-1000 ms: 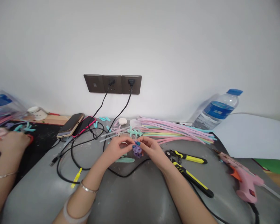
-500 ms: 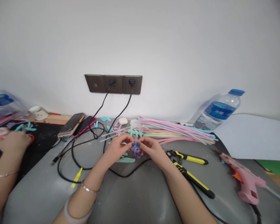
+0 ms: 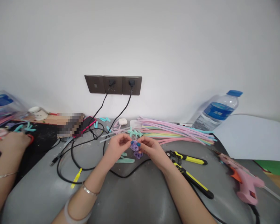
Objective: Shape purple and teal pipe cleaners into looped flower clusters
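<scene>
My left hand (image 3: 118, 147) pinches the left side of a purple pipe-cleaner flower (image 3: 134, 145) with thumb and fingertips. From the other side my right hand (image 3: 152, 148) grips the same flower, its blue-nailed thumb on the edge. A second looped purple piece (image 3: 138, 155) sits just below; whether the two are joined I cannot tell. Mint-green pipe-cleaner shapes (image 3: 134, 132) lie right behind my fingertips. Flat green strips (image 3: 126, 160) rest by my left wrist.
Pastel pipe cleaners (image 3: 177, 132) lie along the wall. Yellow-black pliers (image 3: 193, 174) and a pink glue gun (image 3: 247, 180) are at right, a tilted water bottle (image 3: 218, 110) behind them. Black cables (image 3: 72, 155) loop at left. Another person's hand (image 3: 12, 143) holds scissors (image 3: 30, 138) at far left.
My thumbs have moved slightly apart, and more of the purple flower shows between them. Both hands stay in nearly the same place.
</scene>
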A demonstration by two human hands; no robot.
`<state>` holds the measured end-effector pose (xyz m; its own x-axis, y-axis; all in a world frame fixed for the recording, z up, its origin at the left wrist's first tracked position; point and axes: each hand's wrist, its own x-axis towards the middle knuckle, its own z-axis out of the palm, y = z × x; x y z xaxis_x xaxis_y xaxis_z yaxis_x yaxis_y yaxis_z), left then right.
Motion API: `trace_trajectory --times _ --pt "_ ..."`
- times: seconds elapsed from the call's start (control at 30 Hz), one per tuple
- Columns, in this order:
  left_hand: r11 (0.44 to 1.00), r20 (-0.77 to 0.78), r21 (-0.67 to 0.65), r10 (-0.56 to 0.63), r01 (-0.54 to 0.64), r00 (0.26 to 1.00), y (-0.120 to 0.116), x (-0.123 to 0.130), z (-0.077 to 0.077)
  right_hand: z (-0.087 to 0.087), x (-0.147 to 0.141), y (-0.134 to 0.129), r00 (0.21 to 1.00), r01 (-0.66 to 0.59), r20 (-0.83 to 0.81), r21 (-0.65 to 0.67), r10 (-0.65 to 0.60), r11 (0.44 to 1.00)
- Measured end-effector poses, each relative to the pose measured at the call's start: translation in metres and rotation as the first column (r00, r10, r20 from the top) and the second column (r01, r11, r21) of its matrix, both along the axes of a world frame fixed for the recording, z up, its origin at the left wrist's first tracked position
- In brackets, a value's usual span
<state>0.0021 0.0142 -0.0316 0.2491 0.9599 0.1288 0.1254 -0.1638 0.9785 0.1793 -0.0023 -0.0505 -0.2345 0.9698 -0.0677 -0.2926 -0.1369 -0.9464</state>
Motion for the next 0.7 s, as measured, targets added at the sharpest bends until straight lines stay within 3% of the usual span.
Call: trace_trajectory --times 0.23,0.47,0.7 --pt "0.997 -0.02 -0.01 0.073 -0.074 0.997 -0.0042 0.0049 -0.0028 0.0003 -0.0046 0.0008 0.998 0.027 0.062 0.032 -0.028 0.999" --pt "0.986 0.144 -0.168 0.009 0.016 0.99 -0.0051 0.0087 -0.0028 0.0008 -0.0073 -0.0007 0.996 0.088 -0.014 -0.029 -0.088 0.996" --pt "0.987 0.12 -0.158 -0.018 0.037 0.993 -0.0045 0.0061 -0.0025 0.0016 -0.007 -0.0015 1.0 0.026 -0.012 -0.022 -0.027 0.999"
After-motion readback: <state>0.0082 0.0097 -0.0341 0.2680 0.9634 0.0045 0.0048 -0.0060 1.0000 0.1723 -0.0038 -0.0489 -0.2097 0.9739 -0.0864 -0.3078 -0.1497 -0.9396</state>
